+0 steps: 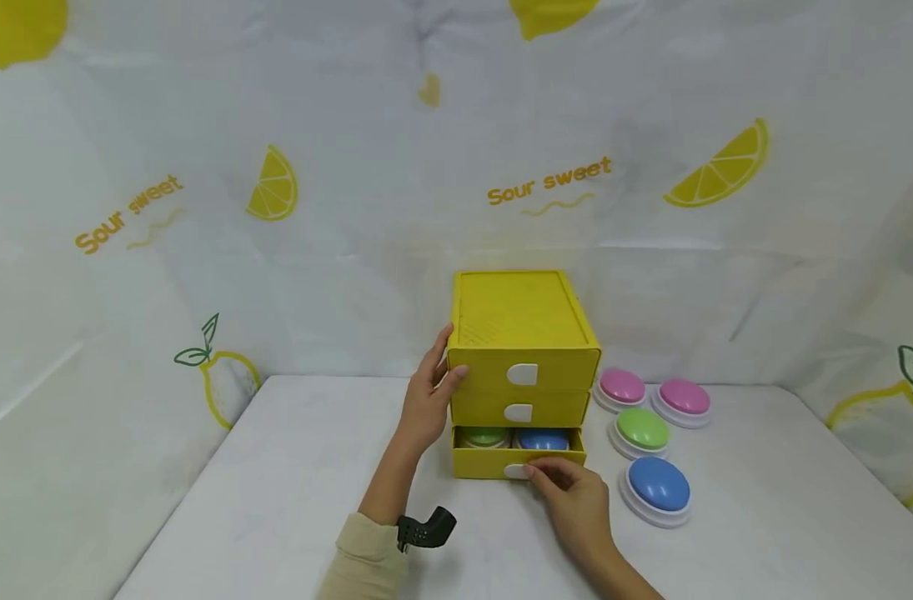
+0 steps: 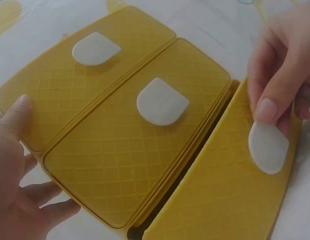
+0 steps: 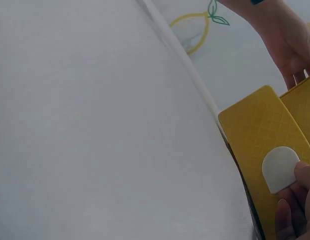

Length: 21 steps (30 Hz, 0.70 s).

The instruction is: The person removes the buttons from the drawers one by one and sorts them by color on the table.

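Observation:
A yellow drawer box (image 1: 527,308) with three stacked drawers stands on the table. Its bottom drawer (image 1: 479,463) is pulled partly out, and a green push button (image 1: 484,437) and a blue push button (image 1: 543,439) show inside. My right hand (image 1: 576,498) pinches that drawer's white tab handle (image 2: 269,149) between thumb and fingers. Against the box's left side rests my left hand (image 1: 426,400), its thumb on the front of the top drawer (image 2: 60,75) and its fingers fairly straight along the side. Both upper drawers are closed.
Right of the box sit two pink buttons, one nearer (image 1: 623,386) and one farther right (image 1: 684,397), then a green button (image 1: 643,428) and a blue button (image 1: 659,487), all on white bases. Behind the white table (image 1: 276,483) hangs a lemon-print cloth (image 1: 396,208).

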Motion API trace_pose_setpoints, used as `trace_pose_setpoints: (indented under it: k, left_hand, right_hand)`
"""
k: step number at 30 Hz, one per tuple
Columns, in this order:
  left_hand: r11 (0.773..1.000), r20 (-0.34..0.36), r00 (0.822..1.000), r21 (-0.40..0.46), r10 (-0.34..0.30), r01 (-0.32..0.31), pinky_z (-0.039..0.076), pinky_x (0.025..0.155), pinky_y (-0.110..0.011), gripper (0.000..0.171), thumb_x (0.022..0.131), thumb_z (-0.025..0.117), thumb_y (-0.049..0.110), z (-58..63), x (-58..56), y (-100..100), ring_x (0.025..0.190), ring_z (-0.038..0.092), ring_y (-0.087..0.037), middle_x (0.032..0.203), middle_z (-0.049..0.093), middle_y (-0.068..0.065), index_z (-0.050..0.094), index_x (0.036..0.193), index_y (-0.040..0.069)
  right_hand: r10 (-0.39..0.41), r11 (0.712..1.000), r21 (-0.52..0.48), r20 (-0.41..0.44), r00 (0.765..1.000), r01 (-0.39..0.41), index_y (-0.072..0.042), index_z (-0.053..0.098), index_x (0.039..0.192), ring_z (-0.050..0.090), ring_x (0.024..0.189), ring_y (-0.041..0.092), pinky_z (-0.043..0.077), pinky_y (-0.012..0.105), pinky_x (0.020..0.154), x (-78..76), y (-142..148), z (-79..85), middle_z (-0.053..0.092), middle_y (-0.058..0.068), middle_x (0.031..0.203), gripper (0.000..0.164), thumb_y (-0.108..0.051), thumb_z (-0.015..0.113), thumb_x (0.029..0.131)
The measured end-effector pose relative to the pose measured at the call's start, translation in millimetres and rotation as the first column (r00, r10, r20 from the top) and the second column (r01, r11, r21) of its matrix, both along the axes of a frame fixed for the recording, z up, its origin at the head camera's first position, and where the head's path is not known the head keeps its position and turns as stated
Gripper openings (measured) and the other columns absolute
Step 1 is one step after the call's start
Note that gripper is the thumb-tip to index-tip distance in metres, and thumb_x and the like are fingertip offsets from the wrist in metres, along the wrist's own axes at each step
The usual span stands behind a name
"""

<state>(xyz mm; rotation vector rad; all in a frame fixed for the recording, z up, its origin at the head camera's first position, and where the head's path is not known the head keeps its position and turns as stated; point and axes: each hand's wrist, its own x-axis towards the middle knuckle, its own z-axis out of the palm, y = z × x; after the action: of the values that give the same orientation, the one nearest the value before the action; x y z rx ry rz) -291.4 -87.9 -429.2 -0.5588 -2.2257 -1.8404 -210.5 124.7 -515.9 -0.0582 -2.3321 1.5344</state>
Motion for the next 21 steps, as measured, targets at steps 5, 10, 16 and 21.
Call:
trace_pose_setpoints:
  k: [5, 10, 16, 21]
  left_hand:
    - [1.0, -0.014, 1.0, 0.008, -0.009, 0.009, 0.044, 0.114, -0.048, 0.063, 0.105, 0.055, 0.035, 0.1, 0.5, -1.3, 0.151, 0.037, -0.026, 0.169, 0.024, 0.005, 0.023, 0.159, 0.043]
    - [1.0, -0.013, 1.0, 0.01, -0.007, 0.007, 0.044, 0.114, -0.047, 0.063, 0.105, 0.055, 0.035, 0.2, 1.2, -2.4, 0.151, 0.037, -0.026, 0.169, 0.024, 0.006, 0.024, 0.159, 0.044]
    - [1.0, -0.012, 1.0, 0.016, -0.003, 0.003, 0.044, 0.114, -0.049, 0.063, 0.105, 0.054, 0.034, 1.0, 1.7, -3.1, 0.151, 0.037, -0.027, 0.169, 0.024, 0.005, 0.024, 0.159, 0.044]
    - [1.0, -0.015, 1.0, 0.018, -0.015, 0.015, 0.044, 0.114, -0.049, 0.063, 0.106, 0.054, 0.032, 1.4, 1.8, -0.7, 0.151, 0.037, -0.027, 0.169, 0.024, 0.004, 0.023, 0.159, 0.043]
  right_hand:
    - [-0.011, 1.0, 0.01, 0.007, 1.0, 0.011, -0.012, 0.079, 0.088, 0.065, 0.07, -0.002, 0.056, 0.017, 0.064, 11.2, -2.2, 0.7, 0.079, 0.003, 0.087, 0.005, -0.011, 0.082, 0.084]
    - [-0.009, 1.0, 0.004, 0.11, 0.994, 0.009, -0.015, 0.079, 0.091, 0.066, 0.076, 0.0, 0.057, 0.015, 0.069, 23.1, -4.0, 3.0, 0.078, 0.001, 0.091, 0.005, -0.014, 0.081, 0.086]
    - [-0.019, 1.0, 0.001, 0.114, 0.993, 0.019, -0.016, 0.08, 0.089, 0.067, 0.077, -0.001, 0.057, 0.016, 0.07, 33.1, -5.3, 5.5, 0.079, 0.0, 0.09, 0.005, -0.013, 0.081, 0.085]
    - [-0.051, 0.999, 0.008, 0.104, 0.993, 0.05, -0.016, 0.08, 0.088, 0.065, 0.076, -0.003, 0.056, 0.016, 0.069, 38.7, -4.8, 5.9, 0.078, -0.001, 0.088, 0.006, -0.012, 0.082, 0.084]
